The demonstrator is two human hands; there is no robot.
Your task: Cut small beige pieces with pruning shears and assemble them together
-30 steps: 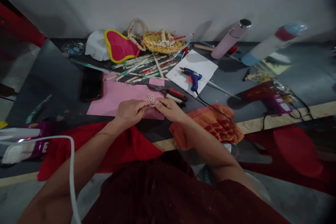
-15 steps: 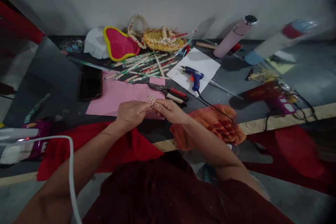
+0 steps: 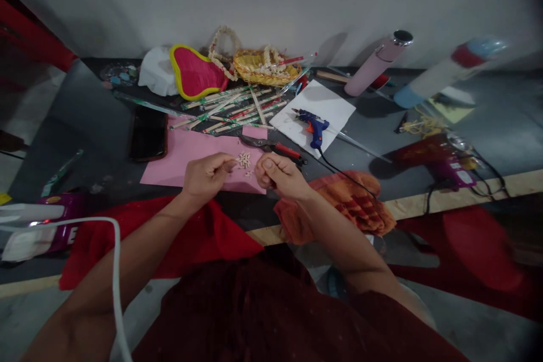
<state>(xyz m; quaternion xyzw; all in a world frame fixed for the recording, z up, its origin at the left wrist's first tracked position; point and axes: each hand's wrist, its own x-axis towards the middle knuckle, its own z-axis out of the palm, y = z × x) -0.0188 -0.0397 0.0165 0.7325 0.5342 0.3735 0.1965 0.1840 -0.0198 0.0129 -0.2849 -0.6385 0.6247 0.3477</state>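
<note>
A small heap of short, pale wooden pieces [image 3: 244, 159] lies on the pink paper [image 3: 169, 167] between my two hands. On the left, my left hand [image 3: 207, 178] is closed in a pinch, its fingertips beside the heap; what it holds is too small to make out. To the right, my right hand [image 3: 283, 176] is curled closed with the thumb on top, and its contents are hidden. Just beyond it lie pruning shears [image 3: 286, 150] with a red handle, partly covered by that hand.
Beyond the paper lie wrapped chopsticks [image 3: 233, 107] and a yellow woven basket [image 3: 258, 70]. A blue glue gun [image 3: 314, 125] rests on a white sheet [image 3: 335, 103]. At the left is a phone [image 3: 148, 134]; an orange towel [image 3: 352, 203] and pink flask [image 3: 377, 65] are right.
My hands, together over the paper before, have drawn apart to left and right. More of the wooden pieces show between them, a few now nearer me.
</note>
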